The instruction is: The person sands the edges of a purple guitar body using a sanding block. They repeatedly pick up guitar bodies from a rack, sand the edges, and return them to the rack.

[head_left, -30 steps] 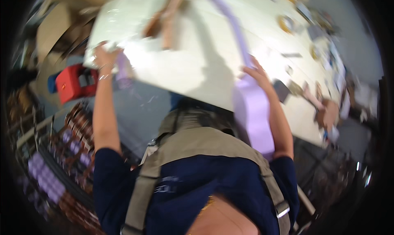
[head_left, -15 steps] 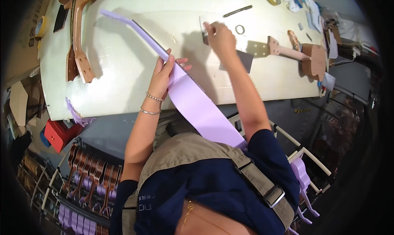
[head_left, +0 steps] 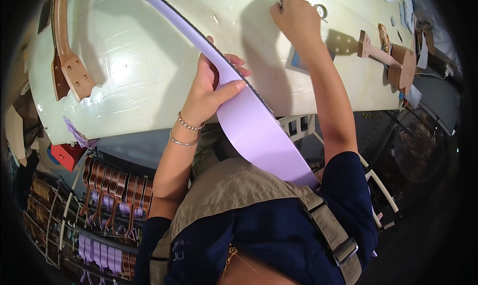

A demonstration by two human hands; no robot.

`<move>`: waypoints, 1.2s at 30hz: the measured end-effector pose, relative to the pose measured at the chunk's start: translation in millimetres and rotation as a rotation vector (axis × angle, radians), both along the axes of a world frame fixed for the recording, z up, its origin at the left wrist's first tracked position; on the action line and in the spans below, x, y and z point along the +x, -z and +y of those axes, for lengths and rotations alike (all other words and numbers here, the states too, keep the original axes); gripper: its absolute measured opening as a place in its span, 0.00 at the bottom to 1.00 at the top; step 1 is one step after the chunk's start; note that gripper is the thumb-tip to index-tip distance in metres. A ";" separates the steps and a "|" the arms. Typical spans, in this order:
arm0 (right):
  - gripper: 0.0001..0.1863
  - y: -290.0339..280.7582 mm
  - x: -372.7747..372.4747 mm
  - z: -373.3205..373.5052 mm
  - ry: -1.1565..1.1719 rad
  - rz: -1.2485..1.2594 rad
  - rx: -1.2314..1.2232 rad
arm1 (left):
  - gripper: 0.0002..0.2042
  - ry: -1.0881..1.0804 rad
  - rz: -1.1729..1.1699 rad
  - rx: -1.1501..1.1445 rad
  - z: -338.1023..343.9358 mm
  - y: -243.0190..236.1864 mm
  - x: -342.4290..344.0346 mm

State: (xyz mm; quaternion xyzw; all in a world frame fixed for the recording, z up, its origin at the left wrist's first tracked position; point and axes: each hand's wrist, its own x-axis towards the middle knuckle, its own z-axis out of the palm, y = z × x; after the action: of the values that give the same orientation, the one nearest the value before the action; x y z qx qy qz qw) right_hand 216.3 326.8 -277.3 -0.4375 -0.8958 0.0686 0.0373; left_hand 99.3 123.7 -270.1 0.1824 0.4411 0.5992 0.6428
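it was an instrument workshop: a lilac small guitar was being held, brown instruments and lilac ones lined racks at near left, and a bare-wood one lay on the surface at right.

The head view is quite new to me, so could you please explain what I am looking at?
Gladly. There is no machine here: a wide fisheye camera worn on a person's head looks down at their own bare hands, which is why straight edges bend. The left hand grips a lilac ukulele-like instrument where neck meets body; its lower end is by the apron. The right hand is at the pale table, its fingers bent; what they hold is unclear. On the table lie wooden necks at left, a small ring, and a brown wooden instrument at right.
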 end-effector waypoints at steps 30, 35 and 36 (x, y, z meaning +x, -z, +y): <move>0.27 -71.9 39.7 -71.9 -0.124 0.616 -0.831 | 0.33 -0.180 -0.027 -0.015 2.9 7.6 9.4; 0.18 -79.8 34.1 -69.6 -0.442 0.178 -0.530 | 0.33 -0.191 -0.028 -0.008 3.5 8.5 9.9; 0.16 -77.8 33.4 -70.5 -0.456 0.213 -0.473 | 0.33 -0.192 -0.026 -0.006 3.9 8.1 10.0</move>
State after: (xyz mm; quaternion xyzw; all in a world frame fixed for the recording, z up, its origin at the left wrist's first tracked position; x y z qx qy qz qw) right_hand 249.8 256.3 -199.5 -0.2132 -0.9209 0.3260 0.0119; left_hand 109.3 127.7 -278.3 0.1295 0.4498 0.6591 0.5886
